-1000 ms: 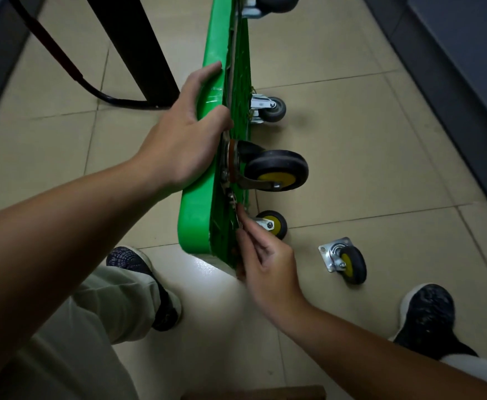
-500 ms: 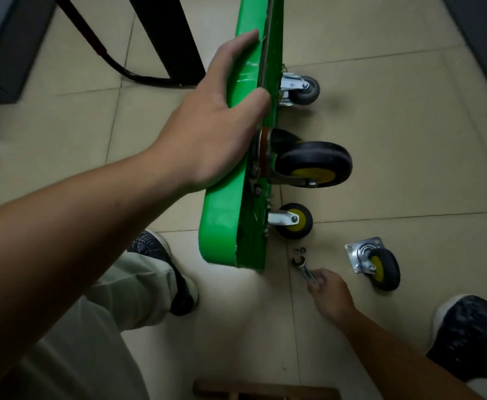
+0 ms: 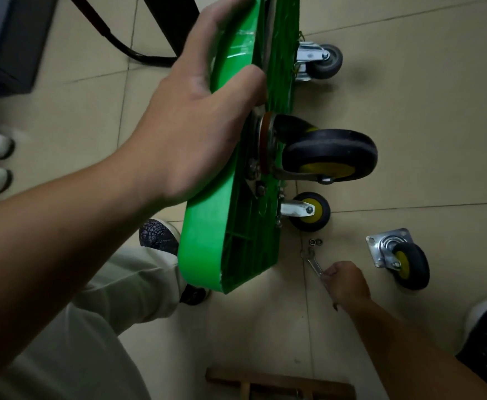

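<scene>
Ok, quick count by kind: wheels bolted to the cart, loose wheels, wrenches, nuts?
Mounted wheels on the green cart: 3
Loose wheel on the floor: 1
Wrench, gripped by the right hand: 1
Nuts on the floor: 2, as far as their small size lets me tell
Total: 7

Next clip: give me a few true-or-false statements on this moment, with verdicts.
1. The left hand grips the edge of the green cart. True.
2. The right hand holds a screwdriver. False: it holds a wrench near some nuts on the floor.
3. A loose wheel lies on the floor, apart from the cart. True.
4. The cart rests flat on its wheels. False: it stands on its side, wheels pointing sideways.
</scene>
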Available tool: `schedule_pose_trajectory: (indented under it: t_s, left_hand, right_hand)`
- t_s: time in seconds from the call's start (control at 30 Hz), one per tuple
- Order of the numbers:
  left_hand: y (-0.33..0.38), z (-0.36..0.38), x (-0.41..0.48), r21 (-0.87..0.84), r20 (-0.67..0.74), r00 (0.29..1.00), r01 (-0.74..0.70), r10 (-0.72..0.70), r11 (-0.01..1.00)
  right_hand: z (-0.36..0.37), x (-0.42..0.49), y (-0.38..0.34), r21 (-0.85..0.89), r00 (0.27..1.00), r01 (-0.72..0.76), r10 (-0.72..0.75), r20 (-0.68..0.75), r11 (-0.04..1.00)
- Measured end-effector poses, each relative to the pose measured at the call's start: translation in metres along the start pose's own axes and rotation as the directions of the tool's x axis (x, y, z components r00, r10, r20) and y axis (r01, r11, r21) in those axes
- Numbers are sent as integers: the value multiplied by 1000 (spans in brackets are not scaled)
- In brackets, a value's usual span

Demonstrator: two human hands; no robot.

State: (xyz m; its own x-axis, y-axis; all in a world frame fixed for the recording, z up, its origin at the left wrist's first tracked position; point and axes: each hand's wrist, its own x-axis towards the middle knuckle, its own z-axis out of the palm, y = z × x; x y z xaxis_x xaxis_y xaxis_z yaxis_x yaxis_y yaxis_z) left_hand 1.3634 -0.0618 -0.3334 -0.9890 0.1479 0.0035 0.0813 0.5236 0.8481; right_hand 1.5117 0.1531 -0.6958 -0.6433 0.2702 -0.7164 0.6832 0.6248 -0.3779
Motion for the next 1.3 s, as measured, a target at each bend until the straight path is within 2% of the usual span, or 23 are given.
schedule_pose_trajectory:
  t_s: [0.13,0.27,0.4,0.5,0.6,0.67,0.73,0.97,1.17,1.3]
  left_hand:
    - [1,2,0,11,17,1000,-23,22,1000]
    - [3,-2,-3,-23,12,1000,-9,10,1000]
    - [3,-6,-5,15,58,998,4,-5,1000]
    - [3,-7,-5,14,52,999,12,-13,1000]
    - [2,-7,-4,10,50,998,24,-24,1000]
    - [1,-8,-4,8,47,999,26,-26,1000]
    - [2,-7,-4,1,48,999,25,-25,1000]
    - [2,-6,-5,-17,54,998,13,-12,1000]
    - [4,-1,-5,-36,8,1000,-2,2,999]
    - [4,-1,-4,-34,7,1000,3,-3,999]
  right_hand:
    - [2,-2,-5,-250,994,57,-79,-80,967]
    - [-1,-2,-14,-454,983,128,-175,-63,882]
    - [-12,7,-18,-507,987,136,-159,-1,851]
    - [-16,15,-20,-408,992,121,-122,24,905]
    - [-18,21,-21,-182,960,198,-228,-164,963]
    - [-17,25,-23,-165,923,290,-321,-213,943]
    - [-15,28,-25,-181,910,355,-384,-159,917]
    - [-8,23,-30,-310,885,443,-466,-2,841]
    - [-4,26,-26,-253,889,430,-455,-49,867]
    - [-9,29,-31,-125,918,391,-396,-17,912]
